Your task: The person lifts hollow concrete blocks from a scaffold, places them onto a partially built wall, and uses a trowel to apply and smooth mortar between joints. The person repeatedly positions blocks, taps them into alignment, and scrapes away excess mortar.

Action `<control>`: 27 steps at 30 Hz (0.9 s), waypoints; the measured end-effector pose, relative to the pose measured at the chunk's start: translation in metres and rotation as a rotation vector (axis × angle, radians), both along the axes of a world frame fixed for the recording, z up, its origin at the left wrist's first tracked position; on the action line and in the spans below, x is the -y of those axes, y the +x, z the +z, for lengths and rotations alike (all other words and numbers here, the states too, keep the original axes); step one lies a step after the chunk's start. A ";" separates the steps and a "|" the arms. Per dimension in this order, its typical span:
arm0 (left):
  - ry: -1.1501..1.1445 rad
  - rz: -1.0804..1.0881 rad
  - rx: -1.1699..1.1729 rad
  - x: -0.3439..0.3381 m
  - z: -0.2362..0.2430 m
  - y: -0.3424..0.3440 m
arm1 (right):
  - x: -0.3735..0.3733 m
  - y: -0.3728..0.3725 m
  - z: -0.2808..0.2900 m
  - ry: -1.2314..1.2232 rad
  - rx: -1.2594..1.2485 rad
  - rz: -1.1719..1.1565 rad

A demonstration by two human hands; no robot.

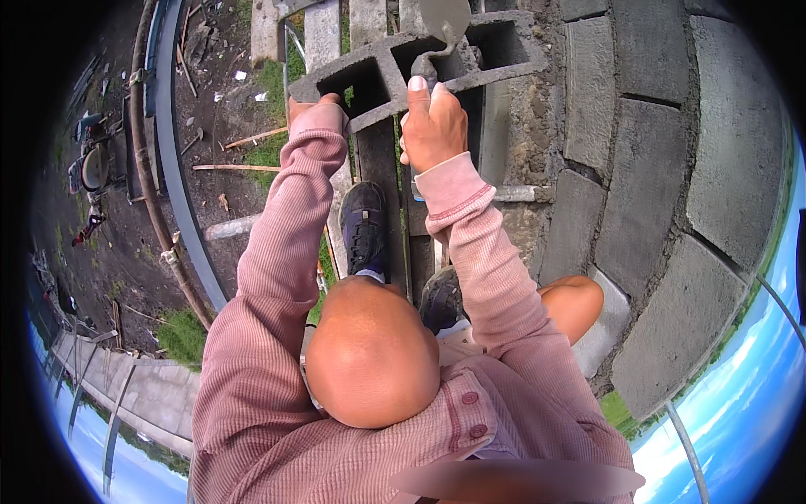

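Observation:
A grey hollow concrete block (386,76) lies across the top middle, its open cells facing me, its left end a little lower in view than its right. My left hand (316,106) is closed around the block's left end, with its fingers partly hidden. In my right hand (435,126) is a trowel (445,20), its handle wrapped by the fingers and the thumb laid along it. The trowel's mortar-smeared blade points away from me, over the block's middle and right cells. The right hand is close to the block's near edge.
A wall of grey concrete blocks (643,160) with mortar joints rises on the right. Wooden planks (382,160) lie under my shoes (363,227). On the left, a metal rail (176,151) and a wooden pole (141,143) run above dirt ground with scraps and grass.

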State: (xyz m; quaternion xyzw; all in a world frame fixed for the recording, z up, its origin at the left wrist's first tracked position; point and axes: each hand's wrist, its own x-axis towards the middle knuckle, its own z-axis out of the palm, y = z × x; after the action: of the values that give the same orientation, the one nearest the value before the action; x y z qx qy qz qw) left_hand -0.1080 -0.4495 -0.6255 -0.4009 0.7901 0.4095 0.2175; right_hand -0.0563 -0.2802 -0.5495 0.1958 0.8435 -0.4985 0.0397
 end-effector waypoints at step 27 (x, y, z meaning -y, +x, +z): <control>-0.091 -0.001 -0.056 0.001 -0.012 0.004 | 0.000 -0.013 -0.001 0.171 0.187 0.087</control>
State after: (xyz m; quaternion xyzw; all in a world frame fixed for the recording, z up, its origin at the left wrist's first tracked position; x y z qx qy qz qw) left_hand -0.1045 -0.4503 -0.6373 -0.3984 0.8139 0.3841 0.1771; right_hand -0.0697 -0.2804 -0.5505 0.2075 0.8832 -0.4022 0.1229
